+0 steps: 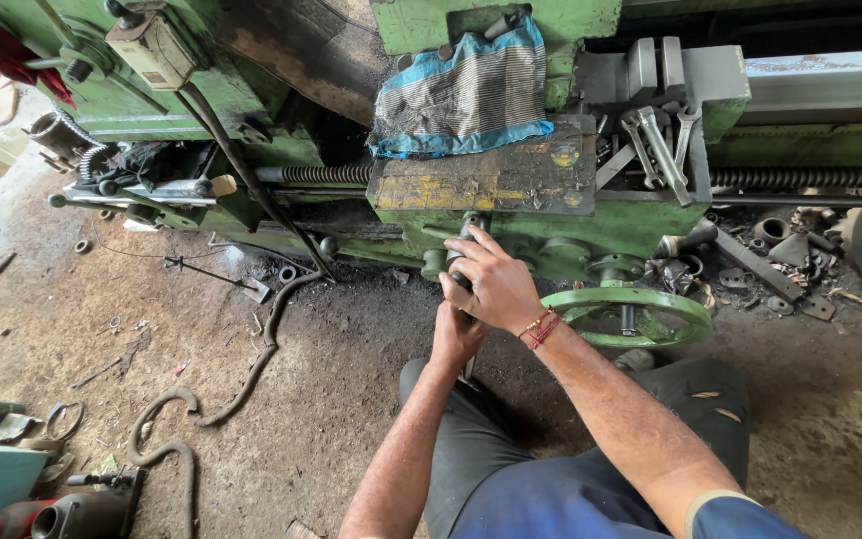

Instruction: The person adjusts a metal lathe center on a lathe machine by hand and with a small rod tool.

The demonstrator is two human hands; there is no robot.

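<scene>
- A small rectangular cream-coloured nameplate (157,52) with a rusty reddish band is sitting tilted on the green machine body, near its upper left corner.
- A round yellow sticker-like mark (564,156) is showing on the worn yellow-and-black plate of the green carriage, close to that plate's upper right corner, just below the blue-edged striped cloth.
- No packages or screens are showing anywhere.

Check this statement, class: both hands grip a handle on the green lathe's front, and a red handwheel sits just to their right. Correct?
Not quite. The head view shows the handwheel is green, not red. The left hand and right hand do meet at a handle on the lathe.
</scene>
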